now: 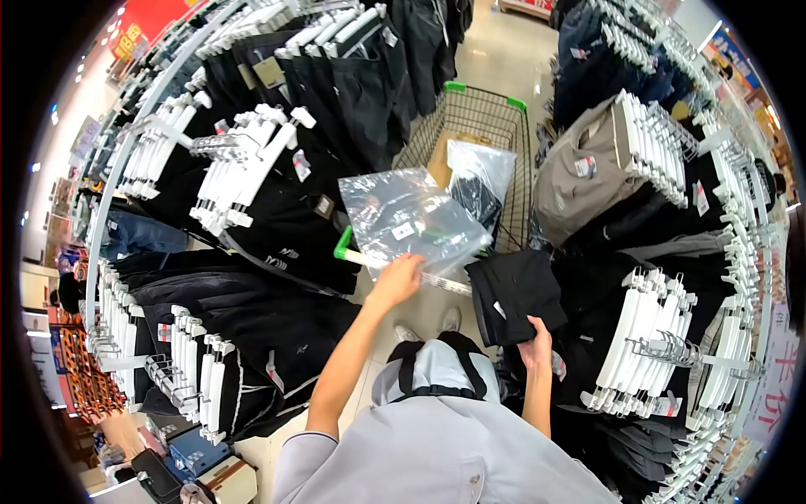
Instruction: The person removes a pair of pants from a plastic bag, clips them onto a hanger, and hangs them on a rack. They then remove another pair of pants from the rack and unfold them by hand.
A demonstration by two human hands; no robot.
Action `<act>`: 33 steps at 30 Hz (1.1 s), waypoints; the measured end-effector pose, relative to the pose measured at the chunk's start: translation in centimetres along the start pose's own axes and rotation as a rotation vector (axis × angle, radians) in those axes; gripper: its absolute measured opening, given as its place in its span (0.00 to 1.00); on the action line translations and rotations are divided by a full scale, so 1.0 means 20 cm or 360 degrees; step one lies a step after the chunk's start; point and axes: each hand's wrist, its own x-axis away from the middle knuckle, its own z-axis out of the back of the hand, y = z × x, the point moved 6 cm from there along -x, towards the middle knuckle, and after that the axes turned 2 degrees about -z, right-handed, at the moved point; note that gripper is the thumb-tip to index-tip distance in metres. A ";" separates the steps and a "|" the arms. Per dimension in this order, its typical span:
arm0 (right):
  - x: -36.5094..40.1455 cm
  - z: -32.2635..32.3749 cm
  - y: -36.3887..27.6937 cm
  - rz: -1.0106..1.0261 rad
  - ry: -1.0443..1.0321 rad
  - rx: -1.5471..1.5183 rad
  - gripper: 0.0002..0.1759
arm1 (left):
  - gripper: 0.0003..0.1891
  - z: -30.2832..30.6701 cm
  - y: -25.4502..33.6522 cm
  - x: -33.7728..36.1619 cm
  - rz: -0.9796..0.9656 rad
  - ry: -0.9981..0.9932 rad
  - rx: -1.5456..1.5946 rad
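While the left hand (399, 279) pinches the plastic bag (411, 214) above the cart (483, 105), the right hand (537, 344) clutches a folded black garment (512, 294); that thin grip may let the bag slip.

Wire shopping cart (480, 116) stands on tiled floor (495, 52); inside it are a cardboard box (440, 160) and a plastic bag (480, 178).
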 end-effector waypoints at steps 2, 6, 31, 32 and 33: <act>0.11 -0.09 0.10 0.0078 0.0132 -0.0039 0.17 | 0.13 0.18 0.03 0.10 0.0088 0.0204 -0.0061; -0.01 0.06 -0.10 0.0090 0.0116 -0.0040 0.19 | 0.20 0.07 0.23 -0.08 0.0135 0.0341 -0.0236; 0.02 -0.44 -0.05 0.0131 -0.0169 0.0220 0.23 | 0.21 0.28 0.34 -0.15 0.0575 0.0563 0.0310; 0.01 -0.44 -0.05 0.0170 -0.0177 0.0198 0.24 | 0.21 0.29 0.35 -0.14 0.0628 0.0591 0.0274; 0.01 -0.44 -0.06 0.0213 -0.0187 0.0184 0.25 | 0.21 0.29 0.35 -0.14 0.0681 0.0624 0.0244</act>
